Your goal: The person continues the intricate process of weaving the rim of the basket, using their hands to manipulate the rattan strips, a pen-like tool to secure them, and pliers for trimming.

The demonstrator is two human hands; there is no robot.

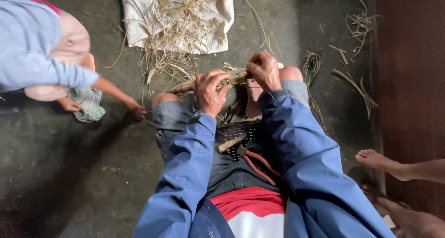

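Woven strip (232,76) partly hidden under both hands.

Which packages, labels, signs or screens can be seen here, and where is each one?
No labels, signs or screens show.
Woven sack: nearest thing to a package, lying flat on the floor at top centre, whitish, rectangular, with dry straw spread on it.
Both hands, left hand and right hand, grip a bamboo bundle across the knees.

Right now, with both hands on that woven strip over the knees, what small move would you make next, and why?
Probably pull the strand snug with the right hand while the left hand pins the woven strip: both hands already grip it, close together, across the knees.
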